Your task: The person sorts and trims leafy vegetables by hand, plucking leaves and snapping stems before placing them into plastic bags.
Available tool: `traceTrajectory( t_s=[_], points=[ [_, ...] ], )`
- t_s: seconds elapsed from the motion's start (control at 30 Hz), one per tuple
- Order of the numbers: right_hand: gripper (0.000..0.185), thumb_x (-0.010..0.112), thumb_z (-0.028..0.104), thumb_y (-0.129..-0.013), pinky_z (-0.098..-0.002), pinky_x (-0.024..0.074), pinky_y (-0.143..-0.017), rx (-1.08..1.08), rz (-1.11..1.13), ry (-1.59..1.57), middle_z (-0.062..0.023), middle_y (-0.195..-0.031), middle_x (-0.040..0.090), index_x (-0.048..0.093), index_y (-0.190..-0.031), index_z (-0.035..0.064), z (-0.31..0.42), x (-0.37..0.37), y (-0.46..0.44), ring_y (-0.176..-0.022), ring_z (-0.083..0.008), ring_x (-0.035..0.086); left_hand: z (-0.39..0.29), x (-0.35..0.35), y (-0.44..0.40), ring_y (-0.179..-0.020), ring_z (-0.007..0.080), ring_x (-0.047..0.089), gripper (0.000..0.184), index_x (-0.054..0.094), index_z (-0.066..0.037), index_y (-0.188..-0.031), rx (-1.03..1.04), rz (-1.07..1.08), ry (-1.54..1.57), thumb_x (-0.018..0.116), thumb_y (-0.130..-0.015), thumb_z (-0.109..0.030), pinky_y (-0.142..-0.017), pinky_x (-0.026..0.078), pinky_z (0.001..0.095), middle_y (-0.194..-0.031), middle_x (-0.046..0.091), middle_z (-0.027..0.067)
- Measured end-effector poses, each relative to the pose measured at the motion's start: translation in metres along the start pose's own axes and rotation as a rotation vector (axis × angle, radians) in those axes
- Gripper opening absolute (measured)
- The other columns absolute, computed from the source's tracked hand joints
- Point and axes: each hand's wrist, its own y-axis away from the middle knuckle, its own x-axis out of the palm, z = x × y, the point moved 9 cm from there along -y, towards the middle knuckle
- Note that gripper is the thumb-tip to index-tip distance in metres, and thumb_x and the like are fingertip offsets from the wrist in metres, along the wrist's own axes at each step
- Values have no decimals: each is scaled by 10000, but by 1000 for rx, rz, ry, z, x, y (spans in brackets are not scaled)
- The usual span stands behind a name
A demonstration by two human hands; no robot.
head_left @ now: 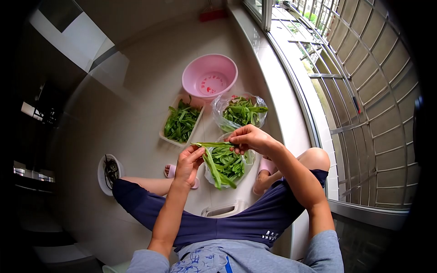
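My left hand (187, 164) pinches the base of a leafy green stalk (214, 169) between thumb and fingers, its long leaves hanging down. My right hand (248, 137) is closed on a leaf at the right end of the same stalk, which stretches between both hands. Directly under them, a plastic bag (248, 167) holds loose green leaves (230, 163). Farther off is a second clear plastic bag (217, 109) with more greens (241, 110). To its left, a white rectangular tray (171, 140) is heaped with leaves (181, 123).
A pink basin (192, 75) stands behind the tray and bag. At the left, a white bowl (104, 183) contains dark, thin strands (110, 170). A pale stool (225, 209) is between my legs. The window ledge (284, 98) and metal window bars (364, 100) run along the right.
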Motion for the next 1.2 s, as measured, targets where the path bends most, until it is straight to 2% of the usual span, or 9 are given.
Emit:
traceTrajectory(
  t_s=[0.23, 0.37, 0.43, 0.67, 0.8, 0.93, 1.0, 1.13, 1.2],
  points=[
    [160, 528, 135, -783, -185, 443, -522, 33, 99, 27, -31, -683, 576, 575, -864, 5, -6, 8, 0, -591, -82, 549, -3, -4, 1, -647, 91, 529, 87, 553, -41, -827, 9, -18, 24, 543, -741, -48, -632, 426, 204, -748, 573, 35],
    [191, 544, 173, -777, -197, 442, -607, 26, 128, 152, -19, -764, 591, 585, -881, 18, -1, 9, 1, -690, -71, 541, -4, -5, 1, -635, 87, 528, 91, 558, -27, -826, 19, -15, -30, 546, -738, -48, -620, 425, 195, -740, 573, 35],
    [197, 550, 171, -771, -204, 440, -588, -76, 31, 194, -32, -743, 590, 581, -869, 3, 8, -4, -1, -668, -74, 533, -7, -9, 2, -625, 84, 526, 104, 560, -8, -833, 50, -63, -51, 544, -737, -45, -611, 423, 185, -740, 573, 40],
    [123, 577, 111, -732, -174, 357, -458, -180, 81, 284, 6, -574, 526, 605, -770, -3, 17, 19, 7, -510, -43, 448, -5, -4, 0, -618, 94, 518, 143, 550, 12, -875, 30, -31, -75, 534, -747, -49, -594, 423, 190, -732, 564, 48],
    [150, 563, 119, -740, -194, 365, -455, -171, 105, 400, -4, -583, 535, 612, -818, 0, 6, 42, 6, -511, -50, 452, 0, -4, -1, -624, 97, 529, 148, 546, 16, -882, 36, -54, -100, 532, -751, -51, -609, 429, 195, -726, 566, 48],
    [194, 559, 180, -743, -210, 367, -452, -235, 29, 543, -9, -571, 538, 611, -767, -5, 1, 43, -3, -502, -56, 457, 1, 1, -3, -632, 95, 537, 154, 539, 19, -888, 59, -31, -139, 535, -749, -47, -620, 434, 197, -723, 565, 45],
    [222, 556, 208, -744, -210, 368, -448, -143, 27, 465, -17, -574, 549, 605, -726, -8, -5, 42, -5, -496, -61, 463, 2, 3, -4, -635, 92, 537, 159, 535, 20, -894, 70, -31, -163, 536, -748, -44, -622, 435, 197, -724, 565, 44],
    [209, 549, 205, -747, -203, 362, -439, -139, 55, 437, -15, -583, 551, 602, -708, 7, -12, 41, -13, -493, -62, 462, 0, 9, -4, -626, 80, 534, 182, 518, 27, -911, 121, -25, -247, 543, -743, -38, -618, 433, 188, -729, 561, 46],
    [170, 544, 181, -746, -189, 335, -426, 23, 79, 258, -5, -585, 529, 600, -726, 21, -25, 38, -15, -481, -56, 438, -2, 11, -4, -620, 77, 532, 189, 514, 29, -915, 130, -15, -268, 545, -742, -38, -617, 432, 184, -729, 559, 47]
  ],
)
